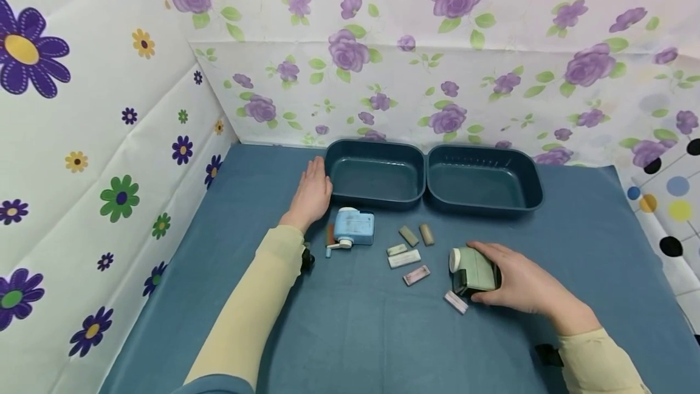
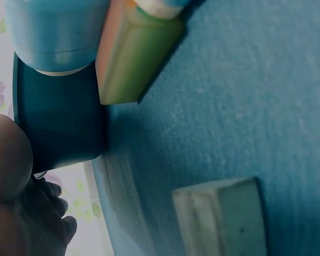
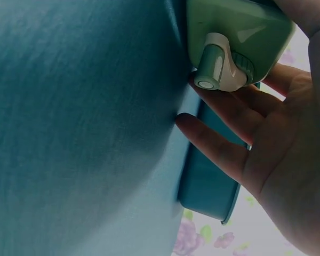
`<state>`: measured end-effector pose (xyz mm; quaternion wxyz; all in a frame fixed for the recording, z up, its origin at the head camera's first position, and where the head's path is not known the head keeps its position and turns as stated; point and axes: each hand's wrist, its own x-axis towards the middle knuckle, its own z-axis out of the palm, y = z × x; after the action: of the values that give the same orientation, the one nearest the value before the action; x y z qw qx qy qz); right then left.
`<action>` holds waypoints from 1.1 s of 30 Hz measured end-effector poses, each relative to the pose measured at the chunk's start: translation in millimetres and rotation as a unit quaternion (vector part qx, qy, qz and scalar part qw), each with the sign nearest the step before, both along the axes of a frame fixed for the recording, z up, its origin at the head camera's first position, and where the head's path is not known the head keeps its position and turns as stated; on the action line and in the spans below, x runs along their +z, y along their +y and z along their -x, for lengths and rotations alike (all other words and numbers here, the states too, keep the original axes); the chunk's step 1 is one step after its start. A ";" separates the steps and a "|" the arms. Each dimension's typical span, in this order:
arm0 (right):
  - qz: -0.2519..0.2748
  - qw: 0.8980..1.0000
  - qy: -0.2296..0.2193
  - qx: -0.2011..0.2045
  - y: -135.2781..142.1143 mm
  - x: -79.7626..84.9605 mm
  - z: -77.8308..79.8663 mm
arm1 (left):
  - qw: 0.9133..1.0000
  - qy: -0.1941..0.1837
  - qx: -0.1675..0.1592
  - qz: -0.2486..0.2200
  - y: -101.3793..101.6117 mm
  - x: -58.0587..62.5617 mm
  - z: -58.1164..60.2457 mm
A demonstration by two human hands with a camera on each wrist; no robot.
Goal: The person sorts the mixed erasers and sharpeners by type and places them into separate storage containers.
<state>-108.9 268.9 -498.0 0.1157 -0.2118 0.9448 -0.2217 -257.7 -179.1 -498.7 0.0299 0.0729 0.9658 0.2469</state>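
My right hand (image 1: 522,278) grips the green crank device (image 1: 477,269) in front of the right tray (image 1: 483,206); my left hand (image 1: 312,194) lies straight-fingered at the left tray's (image 1: 377,200) outer side. I judge this the grasping step; moving the device calls for steady pressure.

My R hand (image 3: 282,149) is at abt 3–4 o'clock, holding a green hand-crank device (image 3: 242,24) at 1, its top edge partly out of view. The off-white crank arm (image 3: 233,74) carries a green knob (image 3: 209,64), twd 7–8 o'clock of the body. One fingertip (image 3: 196,85) is v. near the knob, can't tell if touching; my lowest finger (image 3: 213,144) points to 10, apart from the device. Behind my fingers, btwn 4 & 5: teal tray (image 3: 208,186). Purple-flowered cloth (image 3: 205,240) at 5, blue cloth (image 3: 69,122) from 6 thru 12.
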 end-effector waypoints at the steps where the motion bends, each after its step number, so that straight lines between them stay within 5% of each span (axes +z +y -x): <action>1: -0.001 1.000 -0.002 -0.001 -0.2 0.0 0.2 | 1.000 0.004 0.000 0.007 0.1 -0.5 0.2; 33: 0.028 0.998 0.040 0.029 -19.6 7.4 21.8 | 1.000 -0.004 0.007 0.024 1.8 2.4 -0.4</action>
<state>-130.7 249.4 -490.6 0.0779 -0.2515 0.9355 -0.2357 -257.3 -177.2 -496.3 0.0336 0.0649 0.9718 0.2240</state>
